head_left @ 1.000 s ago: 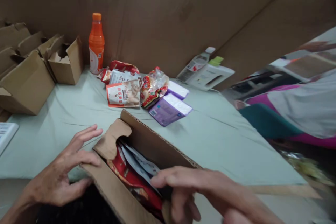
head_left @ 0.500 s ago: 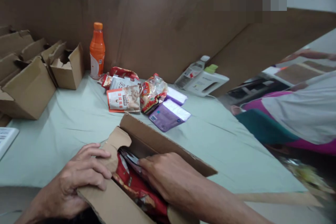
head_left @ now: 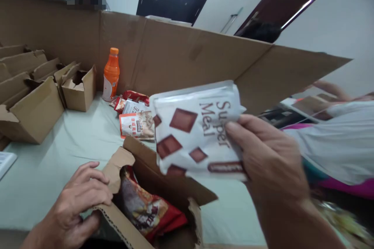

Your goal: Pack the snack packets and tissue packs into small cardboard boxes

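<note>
My right hand [head_left: 263, 151] pinches the edge of a white "Super Meal" pouch [head_left: 189, 132] printed with brown squares, held up over the table. Below it stands an open cardboard box [head_left: 163, 177], its flaps raised. Inside the box lies a red snack bag [head_left: 157, 214]. My left hand [head_left: 78, 198] is closed on the box's left corner, thumb under the near flap and fingers across the side flap. Behind the box lie an orange and white snack pouch [head_left: 134, 124], another "Super Meal" pouch [head_left: 133, 106] and a red package [head_left: 137, 95], partly hidden by the raised pouch.
An orange bottle [head_left: 111, 76] stands by the cardboard wall [head_left: 187, 54]. Several open cardboard boxes [head_left: 41, 113] fill the left side of the green-covered table [head_left: 78, 144]. A white device [head_left: 7, 161] sits at the left edge. Another person [head_left: 336, 136] is at the right.
My right hand has come up out of the box with the white pouch. The red bag stays inside. My left hand remains on the box corner, and the camera view has tilted up.
</note>
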